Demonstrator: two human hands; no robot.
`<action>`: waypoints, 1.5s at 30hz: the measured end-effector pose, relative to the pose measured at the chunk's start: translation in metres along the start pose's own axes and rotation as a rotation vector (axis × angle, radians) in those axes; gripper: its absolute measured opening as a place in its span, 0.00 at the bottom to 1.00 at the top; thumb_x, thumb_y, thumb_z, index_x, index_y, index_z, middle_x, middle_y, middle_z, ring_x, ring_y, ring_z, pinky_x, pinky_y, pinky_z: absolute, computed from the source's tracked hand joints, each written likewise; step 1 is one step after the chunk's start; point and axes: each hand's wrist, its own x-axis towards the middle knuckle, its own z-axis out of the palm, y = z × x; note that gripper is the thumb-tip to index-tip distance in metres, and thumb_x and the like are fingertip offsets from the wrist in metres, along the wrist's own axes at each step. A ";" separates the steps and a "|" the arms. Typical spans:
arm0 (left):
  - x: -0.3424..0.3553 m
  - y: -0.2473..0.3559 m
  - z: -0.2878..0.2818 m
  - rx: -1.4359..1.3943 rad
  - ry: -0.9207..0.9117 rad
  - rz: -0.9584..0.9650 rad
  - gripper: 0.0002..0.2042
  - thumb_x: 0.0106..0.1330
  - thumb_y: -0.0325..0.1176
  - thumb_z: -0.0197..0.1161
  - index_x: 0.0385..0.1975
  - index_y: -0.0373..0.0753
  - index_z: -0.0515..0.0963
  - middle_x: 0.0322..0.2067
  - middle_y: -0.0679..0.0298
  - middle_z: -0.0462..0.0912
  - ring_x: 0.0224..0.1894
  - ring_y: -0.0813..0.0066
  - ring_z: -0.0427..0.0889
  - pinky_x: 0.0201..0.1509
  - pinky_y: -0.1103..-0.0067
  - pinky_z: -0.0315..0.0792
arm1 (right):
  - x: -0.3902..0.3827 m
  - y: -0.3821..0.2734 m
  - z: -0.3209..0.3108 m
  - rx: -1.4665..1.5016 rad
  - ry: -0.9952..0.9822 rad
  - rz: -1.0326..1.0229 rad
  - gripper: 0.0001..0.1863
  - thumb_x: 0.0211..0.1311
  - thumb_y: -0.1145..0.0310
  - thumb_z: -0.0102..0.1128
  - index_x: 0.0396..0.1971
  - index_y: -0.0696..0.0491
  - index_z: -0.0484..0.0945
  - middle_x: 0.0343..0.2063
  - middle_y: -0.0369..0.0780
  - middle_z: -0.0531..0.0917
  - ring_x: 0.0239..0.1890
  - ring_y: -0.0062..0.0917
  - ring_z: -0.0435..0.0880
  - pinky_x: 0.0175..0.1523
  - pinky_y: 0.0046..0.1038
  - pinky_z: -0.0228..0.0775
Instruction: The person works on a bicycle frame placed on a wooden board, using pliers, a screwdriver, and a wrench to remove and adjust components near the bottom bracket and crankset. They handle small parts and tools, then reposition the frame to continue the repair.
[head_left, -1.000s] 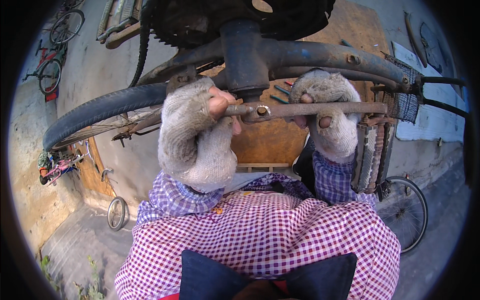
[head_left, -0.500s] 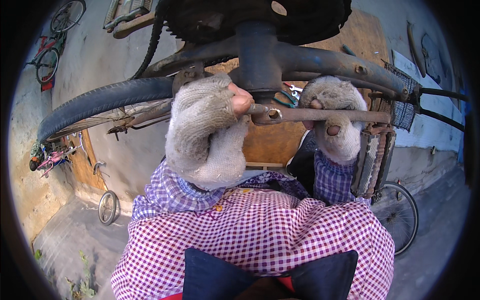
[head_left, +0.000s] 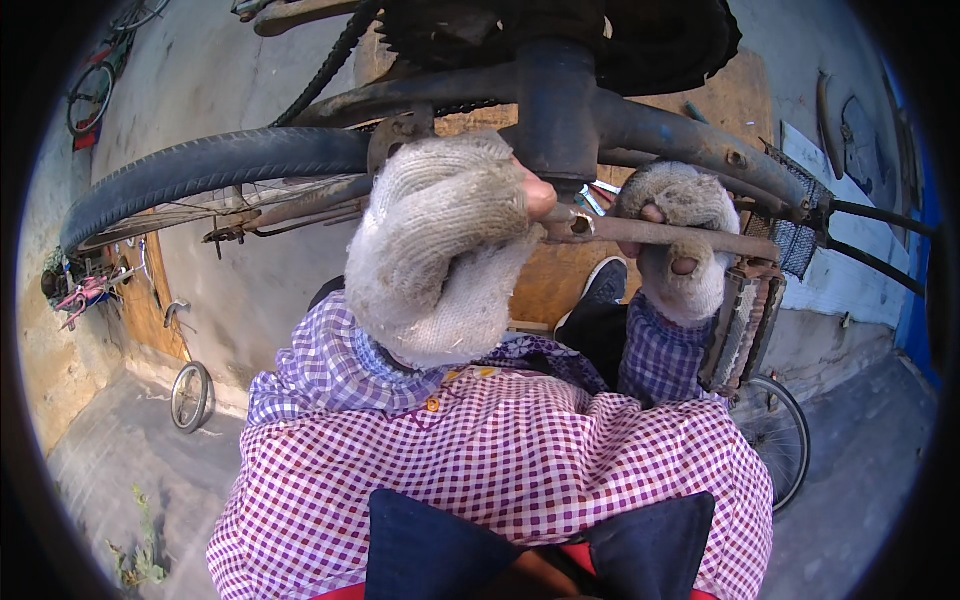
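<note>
In front of me is a bicycle frame (head_left: 690, 135), rusty and dark, with its bottom bracket shell (head_left: 557, 110) upright in the middle. From beneath the shell, a rusty crank arm (head_left: 650, 232) runs right to a worn pedal (head_left: 735, 325). My right hand (head_left: 685, 240), in a dirty white knitted glove with bare fingertips, is closed round the crank arm. My left hand (head_left: 440, 250), gloved alike, is closed beside the crank's inner end, thumb tip showing. What its fingers hold is hidden by the glove.
A toothed chainring (head_left: 670, 45) and chain (head_left: 330, 75) lie beyond the shell. The black-tyred wheel (head_left: 220, 180) extends left; a wire basket (head_left: 800, 190) is at right. Tools (head_left: 600, 195) lie on a brown board (head_left: 560, 280). A small wheel (head_left: 190, 397) leans against the wall.
My left hand has shifted right and slightly up in the picture, hiding the thin piece that showed beside the crank's end. The bicycle's middle sits farther right in view; my right hand keeps its grip.
</note>
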 end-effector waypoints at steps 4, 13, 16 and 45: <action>0.007 0.002 -0.004 -0.068 0.026 -0.038 0.23 0.56 0.15 0.72 0.54 0.34 0.81 0.48 0.54 0.86 0.52 0.58 0.85 0.56 0.68 0.80 | 0.012 -0.016 0.006 -0.241 0.037 0.102 0.40 0.78 0.52 0.55 0.78 0.53 0.47 0.72 0.61 0.61 0.65 0.58 0.75 0.67 0.51 0.81; 0.014 0.021 0.007 -0.561 0.208 -0.385 0.14 0.72 0.18 0.63 0.56 0.30 0.79 0.45 0.55 0.84 0.32 0.78 0.84 0.35 0.82 0.80 | 0.078 0.006 0.087 -0.734 0.389 -0.194 0.25 0.64 0.55 0.75 0.51 0.60 0.83 0.32 0.43 0.87 0.29 0.29 0.84 0.35 0.33 0.81; 0.018 0.024 0.011 -0.626 0.222 -0.506 0.15 0.76 0.24 0.60 0.60 0.34 0.78 0.47 0.51 0.83 0.25 0.79 0.77 0.29 0.81 0.73 | 0.099 0.002 0.105 -0.847 0.427 -0.233 0.22 0.66 0.54 0.74 0.46 0.59 0.86 0.26 0.39 0.84 0.24 0.25 0.81 0.30 0.29 0.76; 0.016 -0.004 0.020 -0.534 0.307 -0.327 0.16 0.66 0.20 0.72 0.53 0.33 0.82 0.45 0.55 0.84 0.34 0.73 0.85 0.36 0.80 0.81 | 0.102 -0.004 0.070 -0.728 0.424 -0.085 0.31 0.64 0.43 0.73 0.56 0.51 0.82 0.34 0.40 0.82 0.29 0.24 0.76 0.30 0.28 0.62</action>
